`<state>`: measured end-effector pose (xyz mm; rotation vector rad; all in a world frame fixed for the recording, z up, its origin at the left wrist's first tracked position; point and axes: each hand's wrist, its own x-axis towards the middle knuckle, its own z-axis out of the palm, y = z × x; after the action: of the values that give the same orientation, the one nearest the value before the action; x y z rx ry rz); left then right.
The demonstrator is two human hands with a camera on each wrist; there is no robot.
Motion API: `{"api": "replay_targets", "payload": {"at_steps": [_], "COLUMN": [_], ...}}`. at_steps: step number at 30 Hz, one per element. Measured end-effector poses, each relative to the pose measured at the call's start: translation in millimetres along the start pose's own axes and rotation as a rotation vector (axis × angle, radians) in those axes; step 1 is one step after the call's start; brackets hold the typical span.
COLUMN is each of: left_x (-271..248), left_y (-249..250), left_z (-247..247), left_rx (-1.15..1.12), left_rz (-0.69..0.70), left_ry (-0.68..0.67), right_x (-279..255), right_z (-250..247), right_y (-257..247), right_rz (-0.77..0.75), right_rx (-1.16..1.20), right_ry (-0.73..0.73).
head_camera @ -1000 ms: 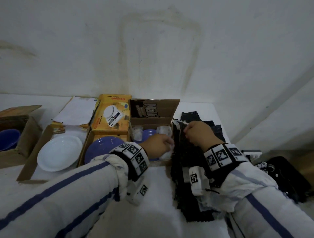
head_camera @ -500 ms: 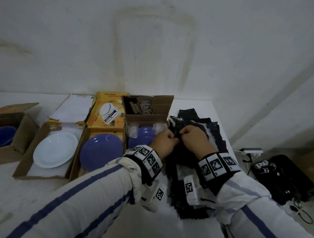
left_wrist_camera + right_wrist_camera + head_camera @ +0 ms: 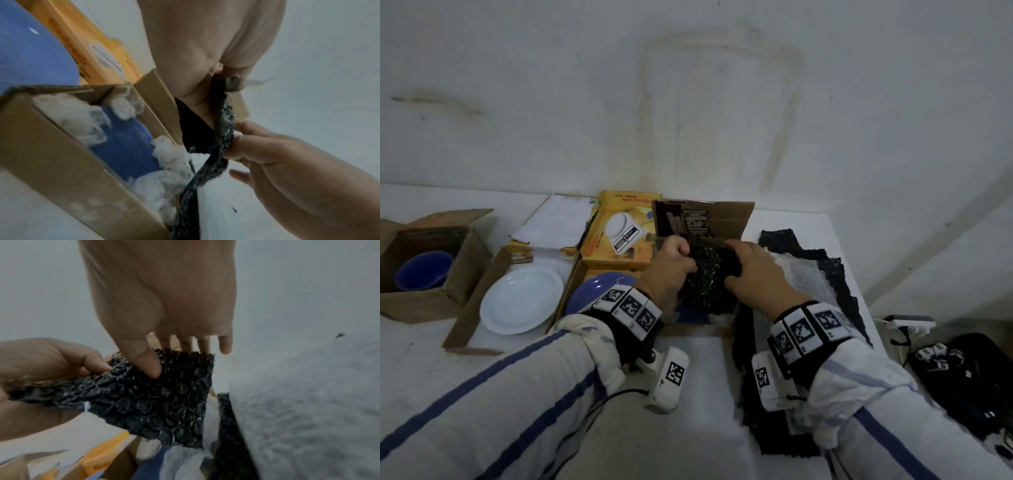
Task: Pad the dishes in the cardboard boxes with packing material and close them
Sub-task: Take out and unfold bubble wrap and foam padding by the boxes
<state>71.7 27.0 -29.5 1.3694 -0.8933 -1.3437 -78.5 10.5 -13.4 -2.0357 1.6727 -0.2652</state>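
A piece of black bubble wrap [image 3: 707,279] hangs over the small open cardboard box [image 3: 726,219] at the middle back of the table. My left hand [image 3: 683,257] grips its left edge and my right hand [image 3: 736,265] pinches its right edge with the thumb on top. In the left wrist view the box [image 3: 61,162] holds a blue dish [image 3: 125,146] with white wadding [image 3: 78,118] in its corners. The wrap [image 3: 164,399] hides most of the box's inside in the head view.
A yellow scale box [image 3: 616,236] with a blue plate [image 3: 599,291] stands left of the small box. Further left are a white plate [image 3: 522,299] in an open carton and a blue bowl [image 3: 422,270] in a brown box. Black wrap sheets and white foam [image 3: 815,274] lie on the right.
Both hands have lifted one piece of black bubble wrap off the stack on the right and carried it left, over the small box with the blue dish.
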Motion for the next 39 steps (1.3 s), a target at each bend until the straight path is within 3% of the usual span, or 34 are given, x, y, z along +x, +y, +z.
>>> {"api": "replay_targets", "payload": {"at_steps": [7, 13, 16, 19, 25, 29, 33, 36, 39], "left_x": [-2.7, 3.2, 8.7, 14.1, 25.6, 32.0, 27.6, 25.9, 28.2], "left_y": [-15.9, -9.3, -2.7, -4.1, -24.9, -37.5, -37.1, -32.1, -23.6], "left_z": [-39.9, -50.5, -51.0, -52.8, -58.8, -58.0, -53.4, -50.4, -49.6], "left_rx": [-0.027, -0.067, -0.119, -0.006, 0.557, 1.068, 1.518, 1.604, 1.528], "left_rz": [-0.025, -0.057, -0.046, -0.060, -0.011, 0.015, 0.117, 0.122, 0.104], "left_ry": [-0.075, -0.085, -0.079, -0.082, -0.125, -0.162, -0.212, -0.189, -0.214], "right_x": [7.7, 17.1, 23.5, 29.8, 35.2, 34.0, 31.8, 34.7, 35.6], "right_z": [28.8, 39.3, 36.8, 38.2, 39.4, 57.1, 68.8, 72.7, 67.3], "right_y": [-28.1, -28.6, -29.9, -29.7, -22.0, -18.6, -20.2, -21.4, -24.2], "right_rz": [0.093, 0.224, 0.337, 0.395, 0.154, -0.003, 0.025, 0.056, 0.026], "right_rx": [0.274, 0.277, 0.515, 0.749, 0.219, -0.059, -0.190, -0.345, -0.473], "right_ry": [0.006, -0.040, 0.001, -0.036, 0.193, 0.073, -0.125, -0.165, -0.093]}}
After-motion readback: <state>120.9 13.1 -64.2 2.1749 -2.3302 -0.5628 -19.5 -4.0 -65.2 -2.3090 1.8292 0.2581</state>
